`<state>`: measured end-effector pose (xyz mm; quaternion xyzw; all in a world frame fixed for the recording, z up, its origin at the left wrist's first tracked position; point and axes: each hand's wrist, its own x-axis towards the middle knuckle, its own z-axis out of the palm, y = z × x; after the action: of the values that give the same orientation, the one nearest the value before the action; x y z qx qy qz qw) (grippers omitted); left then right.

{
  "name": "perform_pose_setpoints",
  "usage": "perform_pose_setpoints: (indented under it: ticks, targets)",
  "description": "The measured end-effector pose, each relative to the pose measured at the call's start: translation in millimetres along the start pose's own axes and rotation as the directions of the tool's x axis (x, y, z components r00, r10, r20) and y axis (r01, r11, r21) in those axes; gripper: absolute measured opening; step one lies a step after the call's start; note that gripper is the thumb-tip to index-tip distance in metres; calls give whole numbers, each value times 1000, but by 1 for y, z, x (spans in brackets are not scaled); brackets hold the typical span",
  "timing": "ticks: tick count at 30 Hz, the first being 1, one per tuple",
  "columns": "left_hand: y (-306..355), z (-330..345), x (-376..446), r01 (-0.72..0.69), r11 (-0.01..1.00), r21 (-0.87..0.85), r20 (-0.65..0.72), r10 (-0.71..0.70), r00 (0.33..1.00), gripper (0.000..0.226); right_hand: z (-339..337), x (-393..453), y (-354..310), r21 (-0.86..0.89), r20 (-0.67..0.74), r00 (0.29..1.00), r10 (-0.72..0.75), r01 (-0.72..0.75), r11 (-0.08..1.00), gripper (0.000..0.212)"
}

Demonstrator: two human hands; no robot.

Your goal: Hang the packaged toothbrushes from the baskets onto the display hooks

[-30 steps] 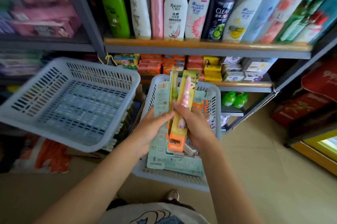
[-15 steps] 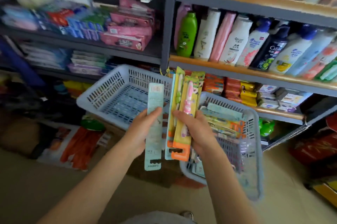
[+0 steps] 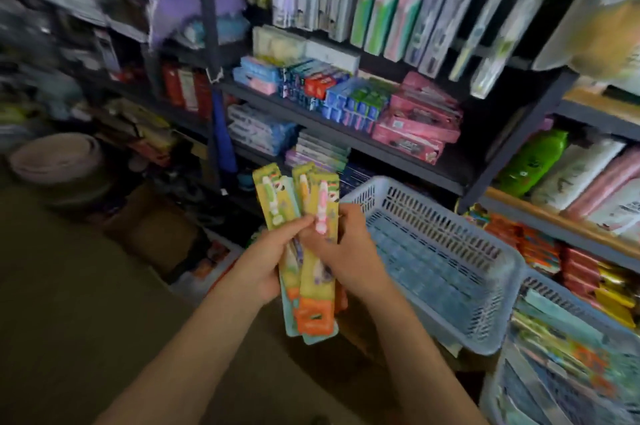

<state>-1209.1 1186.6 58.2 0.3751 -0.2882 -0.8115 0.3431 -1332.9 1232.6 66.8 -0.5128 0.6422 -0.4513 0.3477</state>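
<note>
Yellow card packs [image 3: 313,251], several fanned together, sit between both hands in the head view. The left hand [image 3: 268,263] has its grip clamped on the fan from the left side, thumb across the fronts; the right hand [image 3: 341,251] pinches the front pack from the right. The packs are held in the air, in front of the shelves and well below the hung packs [image 3: 398,5] on the top row, where the hooks themselves are too blurred to pick out.

Risk, as I judge it: with so many slick packs in 1 fan, peeling 1 free could let the rear ones slide out and drop to the floor [image 3: 86,303]. The orange ends with the hang slots point down, so each pack must be turned over before hanging, and a loose pinch during that turn could lose it. Reaching up may also knock the packs already hanging.

Near basket [image 3: 509,289], blue plastic, shows only its slotted bottom. The 2nd basket [image 3: 519,386], at lower right, holds a pile of more packs.
</note>
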Motion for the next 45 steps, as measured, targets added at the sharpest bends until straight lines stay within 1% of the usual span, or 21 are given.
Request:
perform_pose_setpoints:
  ticks: [2, 5, 6, 10, 12, 13, 14, 16, 19, 21, 24, 25, 26, 28, 31, 32, 35, 38, 40, 43, 45]
  targets:
    - [21, -19, 5, -50, 999, -8, -61, 50, 997, 19, 19, 20, -10, 21, -13, 1000, -27, 27, 999, 33]
    - [51, -47, 19, -150, 989, 9, -128, 150, 980, 22, 43, 56, -24, 110, 29, 999, -27, 24, 994, 11]
    - [62, -55, 25, -179, 984, 24, -141, 180, 973, 24, 49, 69, -28, 139, 38, 999, -29, 23, 990, 8]
    - [112, -85, 63, -257, 961, 101, -183, 272, 945, 29, 78, 135, -37, 288, 28, 999, 41, -48, 956, 34]
    - [142, -98, 88, -290, 947, 139, -204, 313, 927, 30, 92, 178, -42, 374, 43, 998, 53, -66, 925, 51]
    - [157, -103, 102, -305, 940, 151, -213, 332, 919, 29, 98, 202, -45, 406, 56, 997, 48, -67, 911, 55]
    - [173, -108, 115, -315, 935, 161, -220, 345, 912, 28, 103, 225, -50, 443, 64, 997, 46, -70, 894, 51]
    - [206, -113, 142, -313, 933, 178, -232, 349, 908, 25, 111, 271, -59, 534, 75, 996, 42, -75, 842, 32]
    - [249, -119, 184, -300, 933, 197, -254, 344, 904, 29, 122, 340, -66, 608, 33, 999, 4, -23, 794, 19]
    - [271, -124, 211, -314, 931, 186, -281, 357, 891, 30, 128, 381, -69, 637, -4, 1000, 15, -9, 771, 14]
    - [293, -131, 242, -352, 924, 149, -298, 382, 875, 50, 143, 420, -76, 709, -38, 999, 4, 24, 705, 12]
    - [297, -133, 252, -358, 921, 152, -297, 388, 873, 52, 150, 429, -78, 731, -42, 999, -2, 33, 681, 12]
    - [302, -134, 262, -366, 918, 155, -295, 397, 869, 48, 157, 438, -79, 745, -47, 999, -7, 40, 666, 12]
    - [312, -138, 282, -386, 915, 116, -332, 402, 853, 37, 171, 455, -81, 740, -55, 998, 15, 31, 672, 9]
    - [331, -149, 312, -400, 916, -2, -388, 368, 845, 32, 185, 481, -81, 695, -70, 994, 83, -11, 719, 6]
    - [339, -154, 321, -400, 916, -35, -392, 356, 849, 31, 188, 489, -82, 680, -65, 993, 96, -27, 732, 8]
    - [365, -167, 344, -395, 915, -82, -409, 330, 851, 28, 197, 512, -84, 612, -40, 987, 153, -97, 785, 26]
    - [390, -181, 363, -407, 910, -84, -415, 340, 844, 29, 211, 531, -89, 622, -14, 977, 212, -158, 767, 38]
    - [407, -193, 374, -428, 902, -57, -412, 370, 833, 31, 222, 542, -95, 590, -18, 966, 259, -199, 782, 41]
    - [433, -215, 392, -468, 884, 2, -407, 428, 807, 33, 236, 555, -110, 399, -34, 958, 286, -250, 882, 58]
    - [448, -233, 404, -467, 881, 70, -381, 456, 804, 33, 244, 559, -122, 249, -89, 968, 235, -207, 946, 64]
